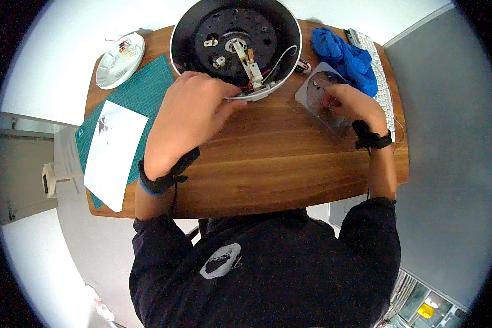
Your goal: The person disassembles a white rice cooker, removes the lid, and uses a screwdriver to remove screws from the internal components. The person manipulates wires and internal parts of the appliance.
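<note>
A round appliance housing (pixel 183 46) with a pale rim and black inside stands at the far middle of the table. Metal brackets (pixel 210 42), a white bar-shaped part (pixel 246 60) and thin wires show inside it. My left hand (pixel 194 109) is at its near rim, thumb and forefinger closed about the edge, the other fingers partly hidden. Over to the right, my right hand (pixel 355 104) reaches into a clear plastic tray (pixel 307 97) that holds small parts. Its fingers are pinched together, slightly blurred; whatever they hold cannot be made out.
A blue cloth (pixel 344 57) and a white keyboard (pixel 385 82) lie along the right edge. On the left, a white paper sheet (pixel 115 156) covers part of a green cutting mat (pixel 157 76). Behind it sits a white round cover (pixel 115 68) with wires. A grey partition (pixel 448 120) borders the table's right.
</note>
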A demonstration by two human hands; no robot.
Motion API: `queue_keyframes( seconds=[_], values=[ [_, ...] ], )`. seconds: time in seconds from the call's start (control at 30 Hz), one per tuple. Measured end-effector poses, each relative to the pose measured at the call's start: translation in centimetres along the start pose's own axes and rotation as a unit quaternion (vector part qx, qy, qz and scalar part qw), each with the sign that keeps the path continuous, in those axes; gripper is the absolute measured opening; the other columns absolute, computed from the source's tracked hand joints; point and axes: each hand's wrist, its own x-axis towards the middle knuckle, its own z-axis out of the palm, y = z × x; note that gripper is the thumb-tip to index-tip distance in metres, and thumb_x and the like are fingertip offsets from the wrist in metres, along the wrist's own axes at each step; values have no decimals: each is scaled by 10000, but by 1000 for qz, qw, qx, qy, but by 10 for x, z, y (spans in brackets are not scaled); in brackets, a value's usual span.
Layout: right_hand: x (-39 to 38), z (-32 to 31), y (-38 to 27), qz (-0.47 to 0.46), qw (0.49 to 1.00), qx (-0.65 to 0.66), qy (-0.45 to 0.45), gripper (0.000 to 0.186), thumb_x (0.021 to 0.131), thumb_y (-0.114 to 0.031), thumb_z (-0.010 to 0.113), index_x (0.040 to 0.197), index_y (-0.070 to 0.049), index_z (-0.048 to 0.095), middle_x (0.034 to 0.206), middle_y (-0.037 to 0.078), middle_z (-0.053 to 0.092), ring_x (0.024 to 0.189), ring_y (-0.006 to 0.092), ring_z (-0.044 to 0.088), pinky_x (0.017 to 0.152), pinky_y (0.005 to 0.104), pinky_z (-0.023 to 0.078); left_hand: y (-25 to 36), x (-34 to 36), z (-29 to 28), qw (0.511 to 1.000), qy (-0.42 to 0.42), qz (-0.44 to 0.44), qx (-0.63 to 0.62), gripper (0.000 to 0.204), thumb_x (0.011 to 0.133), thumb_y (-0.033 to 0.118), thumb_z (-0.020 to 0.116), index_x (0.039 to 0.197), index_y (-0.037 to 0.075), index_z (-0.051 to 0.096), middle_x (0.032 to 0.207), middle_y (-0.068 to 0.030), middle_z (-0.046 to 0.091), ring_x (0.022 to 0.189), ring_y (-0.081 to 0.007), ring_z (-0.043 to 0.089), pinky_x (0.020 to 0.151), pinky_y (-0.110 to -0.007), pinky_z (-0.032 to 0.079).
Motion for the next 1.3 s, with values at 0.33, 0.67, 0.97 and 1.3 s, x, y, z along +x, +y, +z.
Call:
queue_keyframes(
  seconds=[0.33,0.67,0.97,1.3],
  values=[
    [-4,-7,1,12,1000,-7,12,197,823,57,755,993,-31,706,1069,118,660,1082,348,669,907,424,544,13,-2,-6,998,-59,-11,4,260,986,291,742,1022,42,808,948,-182,756,953,-399,690,870,-490,516],
    [4,-17,-11,-37,999,-11,-3,168,893,-35,770,1023,5,672,1013,180,690,956,395,678,825,442,542,14,-5,1,1000,-3,-14,5,251,984,295,736,1011,50,784,881,-182,716,916,-411,665,893,-491,503],
    [-5,-43,-70,-80,988,88,100,202,914,3,744,1106,-32,689,1052,146,714,975,343,716,865,398,580,13,-4,0,999,-25,-37,-7,224,952,272,756,1003,55,774,887,-179,718,924,-408,673,909,-492,503],
    [2,-42,-131,-201,957,93,188,228,894,30,764,1104,-44,713,1078,113,703,1016,304,701,880,369,567,36,-10,13,995,-97,-2,4,258,942,234,733,1123,51,740,1007,-192,751,988,-409,698,878,-516,556]
  ],
)
